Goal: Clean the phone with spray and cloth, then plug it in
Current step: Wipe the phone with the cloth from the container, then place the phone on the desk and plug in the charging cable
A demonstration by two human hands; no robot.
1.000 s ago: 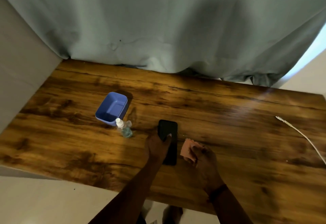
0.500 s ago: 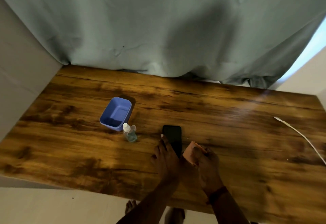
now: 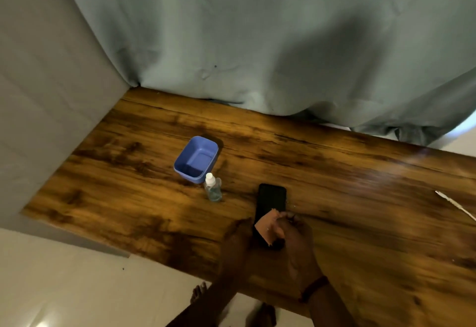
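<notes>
Black phone [image 3: 272, 204] flat on wooden table [image 3: 360, 197], lower centre of frame, screen up, long axis running away from the viewer. Pinkish cloth [image 3: 268, 227] pressed on near half of phone, pinched in right hand [image 3: 298, 244], fingers closed on cloth. Left hand [image 3: 238, 239] just left of phone's near end, resting at its edge; blurred and dark, cannot tell if fingers grip phone or only touch it. Dark band on right wrist. Small clear spray bottle [image 3: 213, 188] with white cap upright, left of phone, apart from it. Blue tub [image 3: 196, 159] just behind bottle, centre left. White cable [image 3: 454, 204] at right edge, well apart from phone, plug end pointing left. Teal curtain [image 3: 257, 38] across top of frame
</notes>
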